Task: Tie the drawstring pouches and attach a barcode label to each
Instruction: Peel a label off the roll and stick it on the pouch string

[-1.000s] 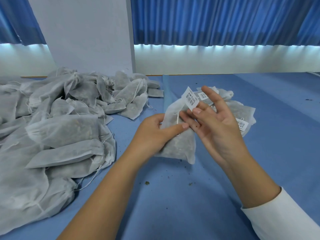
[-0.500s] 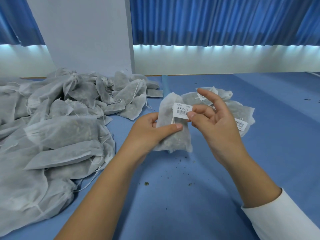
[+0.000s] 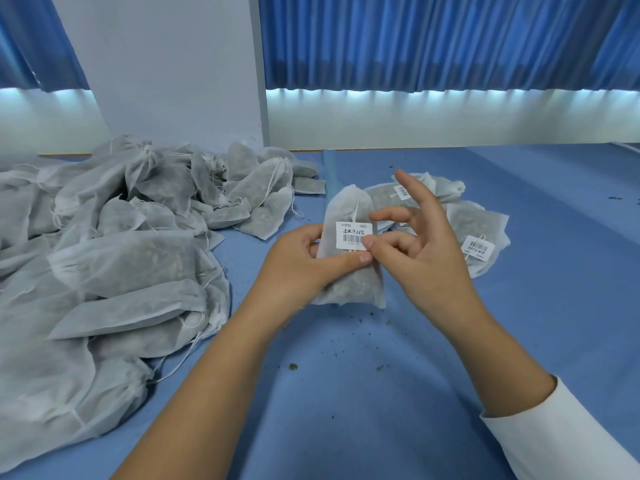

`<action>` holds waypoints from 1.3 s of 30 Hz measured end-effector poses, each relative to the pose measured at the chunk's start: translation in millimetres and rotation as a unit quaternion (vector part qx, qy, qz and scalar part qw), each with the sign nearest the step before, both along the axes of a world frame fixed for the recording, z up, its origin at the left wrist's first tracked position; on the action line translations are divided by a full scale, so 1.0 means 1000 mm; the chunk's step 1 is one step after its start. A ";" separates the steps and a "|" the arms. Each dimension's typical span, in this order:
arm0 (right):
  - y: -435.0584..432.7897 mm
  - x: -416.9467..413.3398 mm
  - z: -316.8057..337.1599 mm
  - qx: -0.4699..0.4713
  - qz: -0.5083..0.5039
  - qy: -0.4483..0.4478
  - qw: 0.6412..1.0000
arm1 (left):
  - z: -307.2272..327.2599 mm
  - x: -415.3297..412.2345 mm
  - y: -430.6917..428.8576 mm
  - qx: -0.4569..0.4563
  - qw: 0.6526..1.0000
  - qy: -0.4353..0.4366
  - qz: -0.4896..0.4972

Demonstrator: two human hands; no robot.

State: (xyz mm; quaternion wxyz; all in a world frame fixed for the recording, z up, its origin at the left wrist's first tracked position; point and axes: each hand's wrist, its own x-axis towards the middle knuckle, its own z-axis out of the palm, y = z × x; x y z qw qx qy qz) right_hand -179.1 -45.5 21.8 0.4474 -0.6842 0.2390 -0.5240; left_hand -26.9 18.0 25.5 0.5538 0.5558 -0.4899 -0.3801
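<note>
Blue cloth covers the desk (image 3: 450, 393), with blue curtains (image 3: 415, 39) behind. Over the desk's middle the left hand (image 3: 301, 268) grips a filled pouch (image 3: 349, 282), thumb across its front and fingers curled behind. The right hand (image 3: 429, 265) is spread, one fingertip pressing the barcode label (image 3: 351, 235) onto the pouch's front. More pouches are heaped (image 3: 121, 258) along the left edge.

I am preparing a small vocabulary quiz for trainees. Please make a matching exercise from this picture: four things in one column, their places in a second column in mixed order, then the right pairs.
1. white fabric pouch with a barcode label
2. big heap of grey-white drawstring pouches
3. small pile of labelled pouches
4. dark loose crumbs

A. left side of the blue table
B. scattered on the table between the forearms
C. gripped by the left hand
D. on the table behind the right hand

Pairs: 1-C, 2-A, 3-D, 4-B
</note>
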 end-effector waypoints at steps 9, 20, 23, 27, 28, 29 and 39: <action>-0.003 0.001 -0.003 -0.008 -0.030 0.001 1.000 | 0.000 -0.001 0.002 -0.008 0.999 -0.030 -0.011; -0.002 0.002 -0.003 -0.009 -0.081 0.015 0.997 | -0.004 -0.008 -0.005 -0.040 0.983 -0.135 0.122; -0.002 0.001 -0.003 -0.009 -0.076 0.018 0.997 | -0.003 -0.009 -0.003 -0.040 0.988 -0.100 0.110; -0.002 0.003 -0.006 -0.005 -0.090 0.020 0.996 | -0.003 -0.010 -0.002 -0.046 0.987 -0.117 0.102; -0.002 0.003 -0.006 -0.003 -0.101 0.025 0.995 | -0.004 -0.011 -0.002 -0.051 0.984 -0.132 0.105; -0.003 0.002 -0.007 -0.001 -0.114 0.033 0.993 | -0.004 -0.011 -0.003 -0.052 0.982 -0.142 0.110; -0.005 -0.003 0.000 0.209 -0.007 0.027 0.978 | 0.004 -0.011 0.002 -0.046 0.997 -0.012 0.068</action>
